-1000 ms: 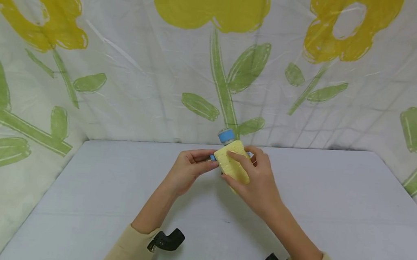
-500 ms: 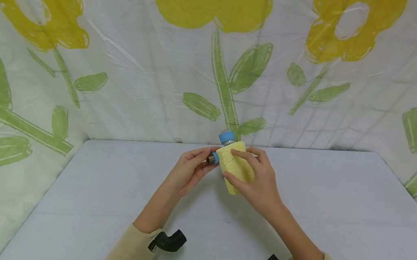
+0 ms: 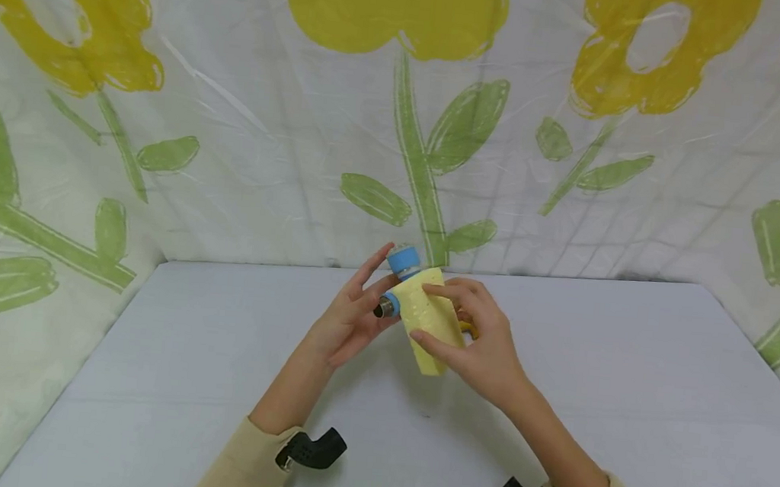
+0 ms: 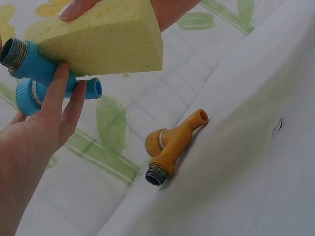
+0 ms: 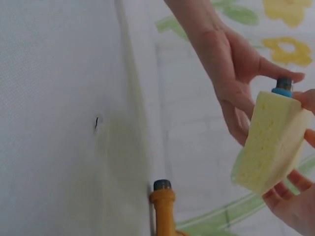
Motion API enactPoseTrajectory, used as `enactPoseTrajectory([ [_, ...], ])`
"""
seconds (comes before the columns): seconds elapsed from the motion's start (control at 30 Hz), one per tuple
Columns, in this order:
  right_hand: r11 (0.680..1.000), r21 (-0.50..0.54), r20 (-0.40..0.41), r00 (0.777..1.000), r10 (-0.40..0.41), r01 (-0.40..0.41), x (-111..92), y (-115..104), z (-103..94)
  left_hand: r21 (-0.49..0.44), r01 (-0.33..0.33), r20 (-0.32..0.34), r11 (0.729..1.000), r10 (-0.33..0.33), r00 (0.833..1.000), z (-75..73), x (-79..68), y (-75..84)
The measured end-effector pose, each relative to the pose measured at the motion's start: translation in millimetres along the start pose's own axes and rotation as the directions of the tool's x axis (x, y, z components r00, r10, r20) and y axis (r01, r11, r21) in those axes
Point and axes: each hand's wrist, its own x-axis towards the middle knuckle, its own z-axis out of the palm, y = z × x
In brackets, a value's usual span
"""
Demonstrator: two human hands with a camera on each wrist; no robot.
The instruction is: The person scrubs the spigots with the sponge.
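Observation:
My left hand holds a blue Y-shaped pipe fitting with a threaded metal end and a ribbed round cap. In the left wrist view two of its fingers lie across the fitting's body. A pale yellow block sponge is gripped by my right hand, thumb on the near side and fingertips on top and behind. The sponge lies against the fitting and hides part of it in the head view. Below both hands, an orange fitting of the same shape rests on the white table.
The white-covered table reaches back to a sheet painted with yellow flowers and green leaves. A small dark mark shows on the cover. Black wrist mounts sit at both sleeves.
The blue fitting has turned and shifted left, so its threaded end and cap show more. My left fingers have spread upward beside the cap. The sponge has moved slightly down and left with my right hand.

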Motion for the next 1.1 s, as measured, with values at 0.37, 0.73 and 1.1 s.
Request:
enactPoseTrajectory([
  [0.37, 1.0, 0.0, 0.026, 0.999, -0.03, 0.03, -0.2, -1.2, -3.1, 0.059, 0.028, -0.097, 0.998, -0.022, 0.995, 8.6, -0.6, 7.9],
  [0.73, 0.997, -0.047, 0.065, 0.996, -0.065, 0.068, -0.7, -1.8, -1.3, 0.189, 0.047, -0.251, 0.981, 0.002, 0.968, 14.5, -1.4, 14.7],
  [1.1, 0.994, -0.045, 0.075, 0.993, -0.093, 0.097, 0.1, -2.7, -2.6, 0.229, 0.043, -0.219, 0.973, 0.008, 0.976, 14.2, -3.0, 21.1],
])
